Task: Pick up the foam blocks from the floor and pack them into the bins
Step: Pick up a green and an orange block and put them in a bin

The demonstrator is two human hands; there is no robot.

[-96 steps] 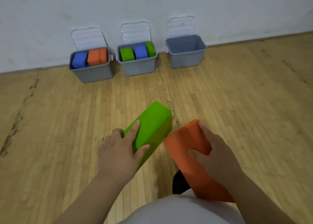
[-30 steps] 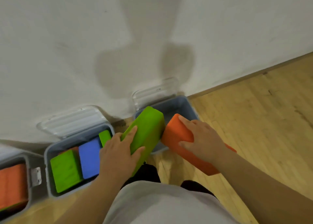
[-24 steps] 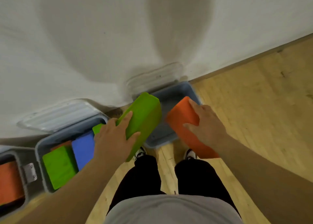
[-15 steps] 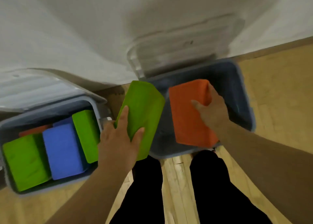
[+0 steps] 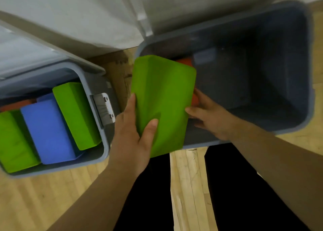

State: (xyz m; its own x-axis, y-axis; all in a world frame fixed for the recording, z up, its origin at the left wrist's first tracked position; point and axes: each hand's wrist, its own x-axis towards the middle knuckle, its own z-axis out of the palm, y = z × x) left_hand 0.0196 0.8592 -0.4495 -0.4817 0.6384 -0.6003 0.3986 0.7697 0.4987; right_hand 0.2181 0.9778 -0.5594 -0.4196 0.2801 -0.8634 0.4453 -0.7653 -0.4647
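Note:
My left hand (image 5: 132,138) grips a green foam block (image 5: 164,91) by its near end, holding it tilted over the left edge of the grey right bin (image 5: 262,65). My right hand (image 5: 211,120) reaches inside that bin and holds an orange foam block (image 5: 184,61). The green block hides the orange one except for slivers at its top and by my fingers. The rest of the right bin's inside shows only its dark bottom.
The grey left bin (image 5: 106,143) holds a green block (image 5: 76,113), a blue block (image 5: 47,131) and another green block (image 5: 14,140), with orange beneath. Both lids lean open against the white wall. My black-trousered legs (image 5: 236,187) stand on the wooden floor (image 5: 188,187).
I walked to the bins and leaned over them. My right hand lowered the orange block into the right bin; my left hand brought the green block over it, covering most of the orange one.

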